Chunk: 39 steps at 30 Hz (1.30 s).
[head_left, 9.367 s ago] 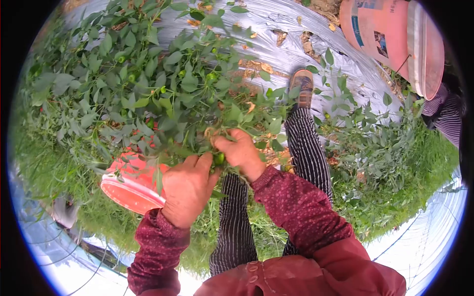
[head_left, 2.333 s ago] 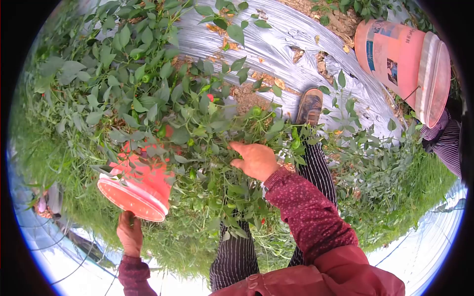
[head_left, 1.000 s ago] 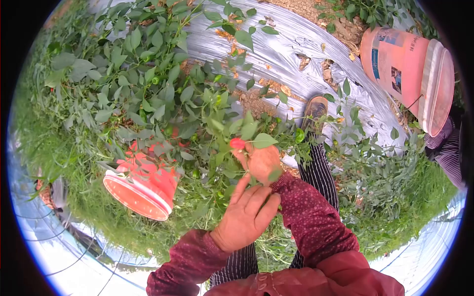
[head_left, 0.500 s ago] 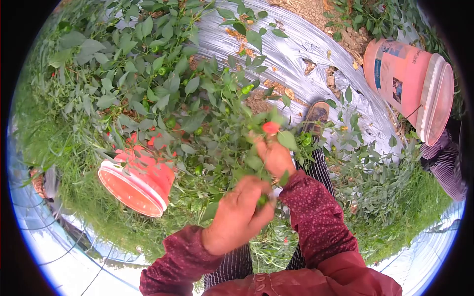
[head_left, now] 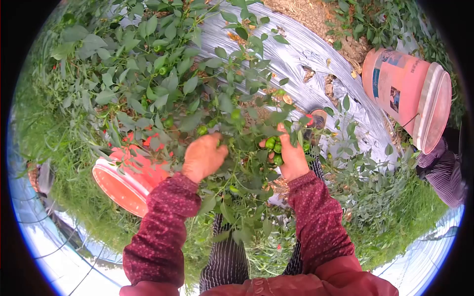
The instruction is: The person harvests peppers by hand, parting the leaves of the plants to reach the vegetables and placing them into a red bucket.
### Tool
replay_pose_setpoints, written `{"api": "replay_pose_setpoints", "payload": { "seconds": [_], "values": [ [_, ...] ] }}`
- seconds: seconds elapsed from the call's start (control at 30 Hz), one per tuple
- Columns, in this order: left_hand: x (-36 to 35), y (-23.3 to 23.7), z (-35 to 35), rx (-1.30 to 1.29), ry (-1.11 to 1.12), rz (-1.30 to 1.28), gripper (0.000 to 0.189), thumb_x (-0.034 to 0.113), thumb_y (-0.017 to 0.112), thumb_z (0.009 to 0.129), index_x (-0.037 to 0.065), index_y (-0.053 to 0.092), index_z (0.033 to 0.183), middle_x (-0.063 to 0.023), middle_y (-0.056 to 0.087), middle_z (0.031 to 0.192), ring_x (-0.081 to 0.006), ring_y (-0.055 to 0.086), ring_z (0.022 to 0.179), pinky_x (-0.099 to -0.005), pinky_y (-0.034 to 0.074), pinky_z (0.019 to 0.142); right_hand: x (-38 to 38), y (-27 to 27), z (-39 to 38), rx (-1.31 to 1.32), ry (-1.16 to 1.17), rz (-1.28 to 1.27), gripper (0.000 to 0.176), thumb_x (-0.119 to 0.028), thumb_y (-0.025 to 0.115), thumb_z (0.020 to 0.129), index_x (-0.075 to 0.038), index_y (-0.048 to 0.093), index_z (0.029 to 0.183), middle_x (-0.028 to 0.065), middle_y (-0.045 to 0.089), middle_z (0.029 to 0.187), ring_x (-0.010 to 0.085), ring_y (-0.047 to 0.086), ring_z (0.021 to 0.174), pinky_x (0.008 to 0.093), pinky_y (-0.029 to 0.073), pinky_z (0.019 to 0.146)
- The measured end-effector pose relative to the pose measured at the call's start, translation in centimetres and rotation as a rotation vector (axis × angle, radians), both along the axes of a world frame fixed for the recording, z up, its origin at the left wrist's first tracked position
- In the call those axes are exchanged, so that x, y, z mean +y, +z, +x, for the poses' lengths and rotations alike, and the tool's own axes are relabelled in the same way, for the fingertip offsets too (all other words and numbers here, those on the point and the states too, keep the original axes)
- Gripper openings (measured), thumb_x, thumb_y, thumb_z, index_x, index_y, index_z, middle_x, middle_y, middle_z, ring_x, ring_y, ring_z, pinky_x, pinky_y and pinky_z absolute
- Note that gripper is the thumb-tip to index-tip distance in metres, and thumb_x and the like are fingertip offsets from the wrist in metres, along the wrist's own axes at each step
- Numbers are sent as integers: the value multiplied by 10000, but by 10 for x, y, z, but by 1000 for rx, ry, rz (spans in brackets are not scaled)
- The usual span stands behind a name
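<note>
Several small green peppers [head_left: 271, 143] are cupped in the curled fingers of my right hand [head_left: 292, 157], its thumb pointing up. My left hand [head_left: 203, 157] is closed among the leaves of the pepper plant [head_left: 242, 170], fingertips partly hidden; what they grip I cannot make out. Just above that hand hangs a green pepper [head_left: 202, 130]. A red pepper [head_left: 309, 119] shows beyond my right thumb, in front of my shoe [head_left: 317, 123].
Left of my hands, a pink bucket [head_left: 118, 190] lies tipped among plants, partly covered by leaves. Another pink bucket [head_left: 395, 84] with a pale rim is at the upper right, near striped cloth [head_left: 442, 172]. Silvery plastic mulch [head_left: 296, 54] covers the soil strip.
My hands have moved apart: the left up and leftward into the foliage, the right slightly rightward. The green peppers in my right hand have come into view, and the red one sits farther right.
</note>
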<state>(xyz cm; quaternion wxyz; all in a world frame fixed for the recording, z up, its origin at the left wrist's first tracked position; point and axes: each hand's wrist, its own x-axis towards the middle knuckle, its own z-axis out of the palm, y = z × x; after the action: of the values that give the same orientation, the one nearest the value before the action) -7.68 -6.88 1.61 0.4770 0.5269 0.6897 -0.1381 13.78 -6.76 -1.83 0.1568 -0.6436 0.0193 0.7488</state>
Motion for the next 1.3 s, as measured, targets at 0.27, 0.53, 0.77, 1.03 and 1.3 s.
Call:
{"api": "replay_pose_setpoints", "payload": {
  "seconds": [0.27, 0.53, 0.77, 1.03, 1.3],
  "values": [
    [-42, 15, 42, -6, 147, 126, 294, 177, 595, 780, 45, 567, 1042, -193, 630, 795, -364, 617, 763, -436, 491, 670, 8, 14, 11, 293, 208, 135, 401, -222, 599, 868, -3, 534, 1198, 59, 634, 944, 117, 593, 782, 255, 452, 611],
    [-71, 17, 59, -21, 47, 254, 375, 73, 598, 727, 47, 521, 1093, -167, 610, 829, -359, 598, 758, -448, 473, 648, -5, 13, 4, 263, 736, 289, 618, -337, 678, 806, 54, 483, 1242, 127, 617, 1025, 165, 572, 887, 317, 470, 739],
    [-95, 45, 42, -49, 426, 340, 443, 21, 613, 768, 25, 489, 1194, -138, 616, 893, -253, 620, 774, -356, 502, 711, -22, 5, -12, 209, 931, 546, 263, -238, 625, 777, -34, 637, 943, 174, 621, 775, 283, 612, 706, 359, 463, 671],
    [-69, 46, 43, -479, 1005, 252, 268, -55, 553, 837, 14, 543, 1096, -8, 562, 981, -62, 514, 912, -210, 437, 791, -26, 6, -24, 319, 781, 553, 203, -163, 609, 803, -38, 619, 962, 108, 598, 720, 182, 562, 652, 324, 457, 665],
    [-85, 43, 42, -506, 932, 208, 224, -36, 547, 861, 8, 538, 1081, -4, 560, 992, -69, 520, 882, -212, 441, 775, -26, 9, -23, 380, 840, 546, 207, -174, 635, 783, -50, 614, 947, 103, 608, 725, 229, 597, 683, 346, 465, 668]
  ]
}}
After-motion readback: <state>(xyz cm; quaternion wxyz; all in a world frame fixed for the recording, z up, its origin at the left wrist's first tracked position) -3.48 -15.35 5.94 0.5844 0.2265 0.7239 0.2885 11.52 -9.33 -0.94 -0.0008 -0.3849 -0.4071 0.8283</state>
